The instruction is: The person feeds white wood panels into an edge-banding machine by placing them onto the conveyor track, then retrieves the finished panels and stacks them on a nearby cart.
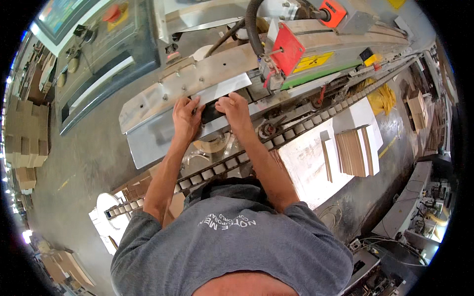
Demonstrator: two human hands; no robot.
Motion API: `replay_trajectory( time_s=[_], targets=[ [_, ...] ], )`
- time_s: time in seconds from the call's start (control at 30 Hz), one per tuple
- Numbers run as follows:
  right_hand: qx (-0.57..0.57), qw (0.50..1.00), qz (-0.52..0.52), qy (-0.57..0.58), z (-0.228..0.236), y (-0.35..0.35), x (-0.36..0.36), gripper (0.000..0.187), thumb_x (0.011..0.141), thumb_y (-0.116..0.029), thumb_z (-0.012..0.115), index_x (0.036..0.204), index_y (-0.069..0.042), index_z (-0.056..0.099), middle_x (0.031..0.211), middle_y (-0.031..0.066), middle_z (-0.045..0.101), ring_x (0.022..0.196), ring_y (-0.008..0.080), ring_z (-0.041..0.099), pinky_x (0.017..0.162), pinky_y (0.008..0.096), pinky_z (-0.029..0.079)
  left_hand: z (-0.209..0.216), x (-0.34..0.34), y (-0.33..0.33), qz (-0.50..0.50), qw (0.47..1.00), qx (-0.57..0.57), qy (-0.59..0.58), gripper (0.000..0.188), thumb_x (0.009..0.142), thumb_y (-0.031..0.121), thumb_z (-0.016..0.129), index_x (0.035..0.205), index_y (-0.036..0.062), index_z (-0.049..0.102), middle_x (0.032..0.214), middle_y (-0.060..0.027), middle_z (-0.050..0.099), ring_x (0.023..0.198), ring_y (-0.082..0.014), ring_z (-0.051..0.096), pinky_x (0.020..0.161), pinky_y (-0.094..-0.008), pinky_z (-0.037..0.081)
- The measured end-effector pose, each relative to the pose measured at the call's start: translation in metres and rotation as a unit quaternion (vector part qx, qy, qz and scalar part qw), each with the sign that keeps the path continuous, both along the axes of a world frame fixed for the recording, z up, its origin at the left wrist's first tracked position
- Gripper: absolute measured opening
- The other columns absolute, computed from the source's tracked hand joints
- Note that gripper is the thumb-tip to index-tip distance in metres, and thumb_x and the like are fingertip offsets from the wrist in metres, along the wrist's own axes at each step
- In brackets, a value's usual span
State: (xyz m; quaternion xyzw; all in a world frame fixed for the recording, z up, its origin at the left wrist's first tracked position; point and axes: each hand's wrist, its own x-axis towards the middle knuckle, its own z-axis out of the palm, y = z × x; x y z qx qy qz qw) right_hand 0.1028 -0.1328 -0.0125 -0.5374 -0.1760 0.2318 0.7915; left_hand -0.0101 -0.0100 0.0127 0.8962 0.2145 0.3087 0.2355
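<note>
Both arms reach forward over a long machine with a metal bed (153, 143). My left hand (186, 118) has its fingers curled in at the front edge of a white strip (224, 89), beside a dark slot (211, 114) in the bed. To its right, my right hand (235, 112) is closed, fingers bent and knuckles up, at the other side of that slot. Whatever lies in the fingers of either hand is hidden or too small to name. Above the strip runs a bolted metal plate (192, 79).
A red guard (288, 49) and a black corrugated hose (254, 24) stand beyond my right hand. A roller rail (296, 129) crosses in front of my body. Cut brown boards (351, 153) stand on a white sheet (311, 172). A control panel (98, 54) is at the far left.
</note>
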Motion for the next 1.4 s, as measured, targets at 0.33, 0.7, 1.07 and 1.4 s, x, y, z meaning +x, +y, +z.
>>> replay_trajectory(
  time_s=[0.33,0.7,1.07,1.4],
  targets=[
    [-0.029,0.998,-0.009,0.059,0.02,-0.065,0.049,0.036,0.095,-0.012,0.063,0.122,0.011,0.057,0.105,0.0163,0.068,0.089,0.017,0.067,0.076,0.0277,0.058,-0.013,0.085,-0.036,-0.05,0.998,0.032,-0.005,0.026,0.075,0.014,0.079,0.099,0.0056,0.074,0.08,-0.0126,0.057,0.078,-0.0336,0.057,0.072,-0.044,0.047],
    [-0.418,0.807,-0.246,-0.337,0.0,-0.295,0.048,0.048,0.089,-0.004,0.069,0.136,-0.004,0.056,0.119,0.02,0.065,0.096,0.0285,0.065,0.072,0.036,0.058,-0.022,0.165,-0.066,-0.104,0.993,0.046,-0.043,0.024,0.077,0.018,0.077,0.098,0.0064,0.074,0.09,-0.016,0.064,0.087,-0.0367,0.058,0.079,-0.0465,0.048],
    [-0.755,0.566,-0.184,-0.276,-0.094,-0.437,0.054,0.06,0.081,-0.027,0.077,0.131,-0.002,0.055,0.124,0.0217,0.062,0.121,0.0434,0.05,0.101,0.0548,0.042,-0.001,0.075,-0.092,-0.117,0.991,-0.048,-0.044,0.025,0.081,0.011,0.076,0.105,0.0043,0.075,0.089,-0.0132,0.07,0.087,-0.0296,0.064,0.079,-0.0388,0.052],
    [-0.17,0.973,-0.154,-0.004,0.042,-0.291,-0.003,0.029,0.093,-0.023,0.068,0.108,0.003,0.067,0.097,0.01,0.069,0.091,0.0187,0.067,0.086,0.0364,0.057,0.051,0.005,-0.151,-0.269,0.955,-0.121,-0.004,0.052,0.073,0.023,0.084,0.119,0.0038,0.07,0.114,-0.0181,0.067,0.107,-0.0341,0.06,0.095,-0.0418,0.049]
  ],
)
